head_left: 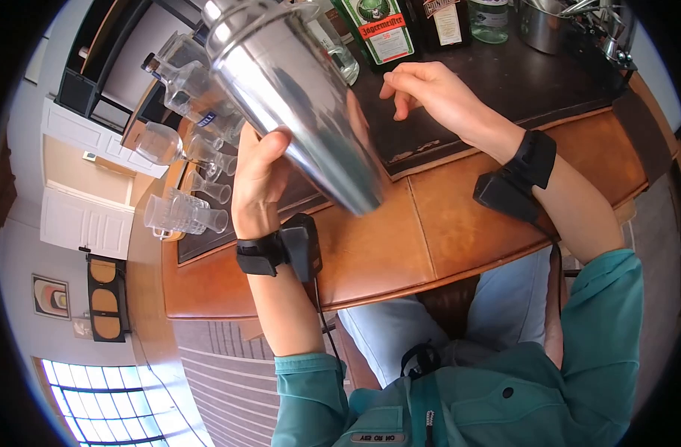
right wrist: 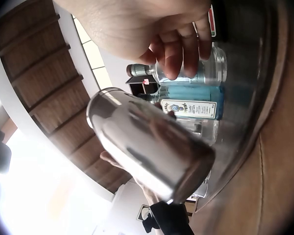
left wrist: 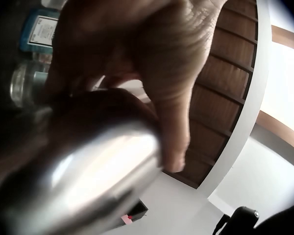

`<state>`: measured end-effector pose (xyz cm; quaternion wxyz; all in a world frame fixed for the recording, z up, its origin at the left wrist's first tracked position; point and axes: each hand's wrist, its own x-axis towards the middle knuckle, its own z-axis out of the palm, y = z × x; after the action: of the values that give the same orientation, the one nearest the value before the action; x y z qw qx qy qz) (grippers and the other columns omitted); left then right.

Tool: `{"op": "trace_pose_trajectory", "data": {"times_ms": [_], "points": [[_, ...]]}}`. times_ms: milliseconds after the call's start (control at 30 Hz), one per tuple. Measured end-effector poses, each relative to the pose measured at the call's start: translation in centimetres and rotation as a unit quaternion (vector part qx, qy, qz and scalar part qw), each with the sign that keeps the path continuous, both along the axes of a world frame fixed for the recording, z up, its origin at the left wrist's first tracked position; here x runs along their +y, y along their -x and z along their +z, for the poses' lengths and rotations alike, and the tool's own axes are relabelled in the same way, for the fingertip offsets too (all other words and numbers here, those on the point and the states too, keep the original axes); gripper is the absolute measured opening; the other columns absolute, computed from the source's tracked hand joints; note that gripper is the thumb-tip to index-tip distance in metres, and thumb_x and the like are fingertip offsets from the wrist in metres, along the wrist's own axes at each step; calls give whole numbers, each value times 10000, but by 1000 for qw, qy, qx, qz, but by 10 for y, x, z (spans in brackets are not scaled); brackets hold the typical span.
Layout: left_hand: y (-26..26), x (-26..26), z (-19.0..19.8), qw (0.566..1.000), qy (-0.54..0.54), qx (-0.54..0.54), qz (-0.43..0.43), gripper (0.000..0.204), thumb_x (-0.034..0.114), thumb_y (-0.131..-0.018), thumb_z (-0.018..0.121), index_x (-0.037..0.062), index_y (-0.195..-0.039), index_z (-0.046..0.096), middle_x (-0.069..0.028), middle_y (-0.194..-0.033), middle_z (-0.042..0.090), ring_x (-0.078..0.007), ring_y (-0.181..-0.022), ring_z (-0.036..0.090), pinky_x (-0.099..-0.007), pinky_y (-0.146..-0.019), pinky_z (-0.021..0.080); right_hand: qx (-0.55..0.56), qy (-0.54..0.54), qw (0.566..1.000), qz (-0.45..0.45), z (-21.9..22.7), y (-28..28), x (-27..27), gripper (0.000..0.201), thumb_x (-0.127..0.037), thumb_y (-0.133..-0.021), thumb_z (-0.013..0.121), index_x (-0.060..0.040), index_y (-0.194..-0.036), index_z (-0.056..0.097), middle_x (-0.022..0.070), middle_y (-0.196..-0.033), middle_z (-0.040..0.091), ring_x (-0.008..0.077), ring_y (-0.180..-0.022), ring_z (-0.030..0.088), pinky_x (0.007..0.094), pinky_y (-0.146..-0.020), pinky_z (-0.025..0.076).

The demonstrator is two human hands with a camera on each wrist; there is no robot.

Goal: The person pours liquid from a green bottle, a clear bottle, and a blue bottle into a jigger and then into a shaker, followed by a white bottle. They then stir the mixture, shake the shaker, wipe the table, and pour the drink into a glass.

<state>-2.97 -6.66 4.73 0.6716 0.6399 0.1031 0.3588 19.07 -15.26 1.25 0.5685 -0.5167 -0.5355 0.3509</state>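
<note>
The step in hand appears to be handling the steel cocktail shaker [head_left: 303, 97], which the left grip [head_left: 260, 170] clasps around its body, tilted and raised above the leather-edged counter [head_left: 370, 257]. The right grip [head_left: 439, 91] is free, fingers loosely bent, in front of the Jägermeister bottle [head_left: 389, 46]. The next move probably calls for steadying that smooth metal, perhaps two-handed.

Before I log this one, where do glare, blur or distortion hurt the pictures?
Head: fisheye bending, black corners, bright streaks on the steel shaker, window nearly washed out. Left wrist: shaker blurred with a white glare patch, left hand partly in shadow. Right wrist: lower left blown out to white.
</note>
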Motion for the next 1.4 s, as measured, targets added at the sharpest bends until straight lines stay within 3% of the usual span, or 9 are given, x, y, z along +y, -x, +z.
{"op": "trace_pose_trajectory", "data": {"times_ms": [133, 533, 667, 800, 900, 1033, 1200, 1300, 1400], "points": [[-8, 0, 3, 993, -90, 22, 79, 650, 325, -639, 772, -51, -1093, 500, -90, -986, 584, -169, -906, 560, -291, -805, 430, 12, 7, 1000, 4, 0, 0, 0, 297, -225, -886, 444, 24, -831, 596, 42, -606, 564, 107, -611, 535, 250, -628, 420], [1, 1, 0, 1000, -11, -14, 26, 558, 247, -677, 749, -44, -1086, 506, -88, -996, 583, -163, -906, 556, -291, -798, 430, 6, 4, 1000, 5, 1, 1, -2, 296, -212, -893, 435, 31, -829, 591, 51, -605, 561, 120, -608, 542, 258, -625, 434], [-10, -2, 5, 991, -91, -5, 103, 577, 286, -663, 754, -44, -1071, 516, -94, -985, 586, -174, -886, 566, -300, -797, 436, 16, -1, 1000, 11, -3, 0, 1, 298, -211, -892, 436, 37, -830, 591, 52, -598, 558, 121, -600, 540, 257, -619, 436], [0, -2, 1, 999, -16, -24, 29, 518, 213, -671, 752, -51, -1054, 525, -84, -972, 589, -152, -869, 561, -278, -768, 433, 10, 9, 1000, 5, 0, 2, -1, 298, -212, -888, 441, 38, -827, 591, 50, -596, 556, 122, -596, 540, 258, -615, 437], [-6, 1, 4, 992, -59, 28, 109, 591, 268, -644, 770, -52, -1070, 514, -90, -992, 586, -162, -898, 562, -289, -795, 434, 12, 11, 1000, 17, -1, 1, 0, 295, -213, -883, 445, 36, -827, 593, 48, -602, 559, 122, -596, 540, 260, -617, 437], [-5, -12, 7, 997, -46, -46, 30, 458, 204, -648, 771, -39, -980, 570, -65, -908, 605, -128, -813, 556, -258, -746, 422, 14, 16, 1000, 12, 0, 1, -1, 300, -218, -884, 447, 37, -819, 591, 49, -602, 560, 121, -594, 541, 260, -615, 437], [-8, -1, 6, 985, -111, 82, 103, 631, 260, -590, 804, -38, -1066, 516, -71, -954, 596, -155, -842, 578, -275, -764, 444, 13, 19, 1000, 20, 0, 0, -2, 308, -270, -901, 448, -6, -817, 582, 25, -591, 547, 112, -628, 548, 258, -661, 426], [-3, -7, 6, 997, -73, 4, 26, 561, 210, -609, 792, -35, -1040, 531, -69, -944, 594, -139, -814, 560, -268, -747, 432, 8, 18, 1000, 25, 1, 1, -2, 310, -271, -901, 445, -5, -819, 581, 25, -596, 549, 112, -630, 547, 259, -663, 426], [-13, -10, 6, 994, -88, 11, 70, 571, 244, -627, 779, -40, -1051, 523, -80, -953, 591, -152, -855, 560, -284, -780, 428, -3, 23, 999, 26, 0, 1, 0, 300, -227, -884, 452, 33, -823, 588, 50, -600, 561, 122, -591, 544, 257, -610, 438]]}}
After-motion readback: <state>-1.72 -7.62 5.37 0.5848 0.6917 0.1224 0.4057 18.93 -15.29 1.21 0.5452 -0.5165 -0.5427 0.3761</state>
